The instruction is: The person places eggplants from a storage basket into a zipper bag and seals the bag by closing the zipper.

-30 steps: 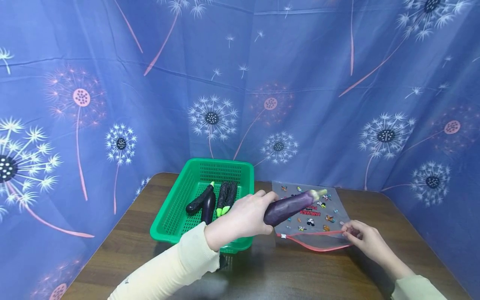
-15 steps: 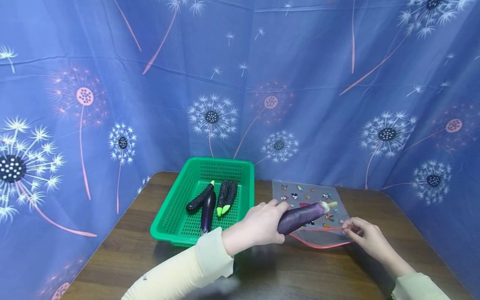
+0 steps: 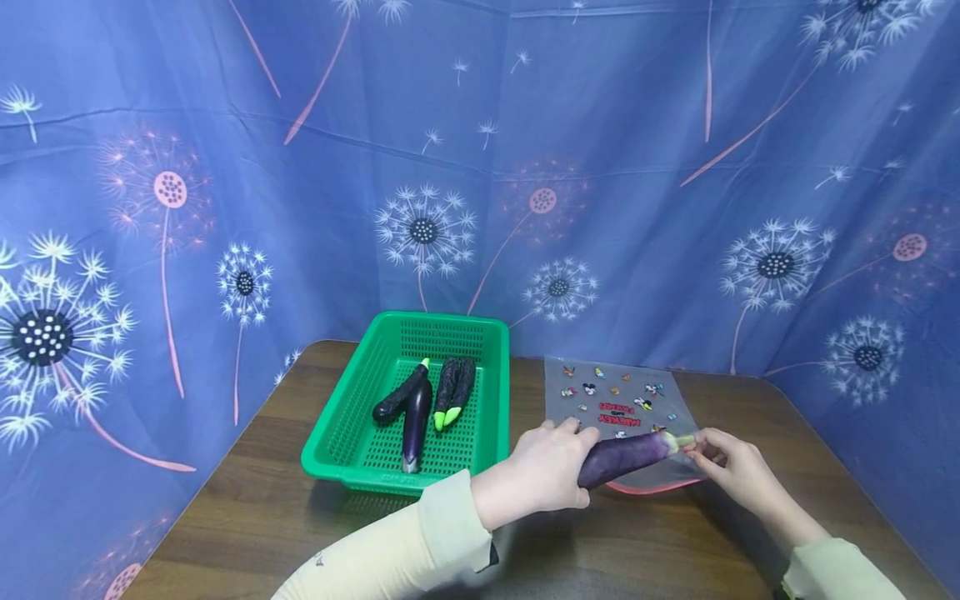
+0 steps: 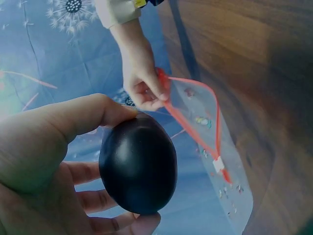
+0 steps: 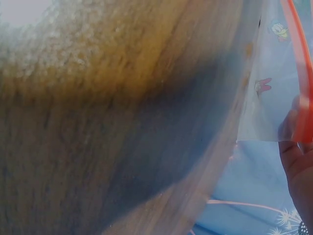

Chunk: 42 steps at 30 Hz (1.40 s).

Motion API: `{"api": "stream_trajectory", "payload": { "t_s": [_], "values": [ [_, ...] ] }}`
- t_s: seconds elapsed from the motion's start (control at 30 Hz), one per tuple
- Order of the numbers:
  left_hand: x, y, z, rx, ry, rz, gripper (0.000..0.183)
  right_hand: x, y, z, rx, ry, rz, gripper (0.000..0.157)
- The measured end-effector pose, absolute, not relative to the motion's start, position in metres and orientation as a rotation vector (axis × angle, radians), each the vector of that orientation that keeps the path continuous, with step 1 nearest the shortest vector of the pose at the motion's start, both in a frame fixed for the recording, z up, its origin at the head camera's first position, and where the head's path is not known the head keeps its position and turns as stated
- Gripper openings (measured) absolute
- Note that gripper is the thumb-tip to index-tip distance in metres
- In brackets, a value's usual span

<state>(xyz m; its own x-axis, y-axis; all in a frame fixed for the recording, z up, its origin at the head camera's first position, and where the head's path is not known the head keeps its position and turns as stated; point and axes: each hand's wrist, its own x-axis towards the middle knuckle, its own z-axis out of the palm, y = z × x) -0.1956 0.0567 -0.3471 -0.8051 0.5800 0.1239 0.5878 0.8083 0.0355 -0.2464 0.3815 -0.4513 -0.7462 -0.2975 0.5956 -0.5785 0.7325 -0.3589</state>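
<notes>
A long purple eggplant lies in the grip of my left hand, its pale green stem toward the right. In the left wrist view the eggplant's dark rounded end shows between thumb and curled fingers. My right hand pinches the red-edged mouth of a clear zip bag printed with small cartoon figures. The mouth gapes in the left wrist view, with a white slider at one end. From the head, the eggplant covers part of the red edge, and its stem appears close to my right fingertips.
A green basket stands left of the bag. In it lie several dark eggplants, two of them with bright green ends. The wooden table meets a blue dandelion-print cloth at the back and sides.
My left hand has carried the eggplant right and slightly toward me, away from the basket and across the bag's mouth. My right hand has stayed nearly still on the bag's edge.
</notes>
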Motion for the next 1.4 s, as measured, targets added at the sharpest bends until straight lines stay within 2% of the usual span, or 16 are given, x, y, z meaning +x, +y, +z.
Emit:
{"api": "stream_trajectory", "payload": {
  "t_s": [0.13, 0.53, 0.87, 1.1, 1.3, 1.4],
  "values": [
    [-0.193, 0.059, -0.354, -0.953, -2.894, -0.077, 0.066, -0.245, 0.380, -0.448, 0.650, -2.434, 0.736, 0.034],
    [-0.197, 0.074, -0.377, -0.935, -2.927, -0.053, 0.067, -0.245, 0.380, -0.446, 0.662, -2.412, 0.786, 0.029],
    [-0.202, 0.086, -0.393, -0.877, -2.968, -0.096, 0.064, -0.247, 0.383, -0.446, 0.660, -2.419, 0.797, 0.008],
    [-0.205, 0.093, -0.402, -0.849, -2.946, -0.079, 0.064, -0.246, 0.378, -0.447, 0.670, -2.390, 0.819, 0.022],
    [-0.204, 0.100, -0.408, -0.848, -2.911, -0.018, 0.062, -0.249, 0.378, -0.450, 0.707, -2.396, 0.806, 0.008],
    [-0.204, 0.105, -0.412, -0.845, -2.893, 0.023, 0.060, -0.251, 0.379, -0.452, 0.711, -2.400, 0.787, 0.013]
  ]
}}
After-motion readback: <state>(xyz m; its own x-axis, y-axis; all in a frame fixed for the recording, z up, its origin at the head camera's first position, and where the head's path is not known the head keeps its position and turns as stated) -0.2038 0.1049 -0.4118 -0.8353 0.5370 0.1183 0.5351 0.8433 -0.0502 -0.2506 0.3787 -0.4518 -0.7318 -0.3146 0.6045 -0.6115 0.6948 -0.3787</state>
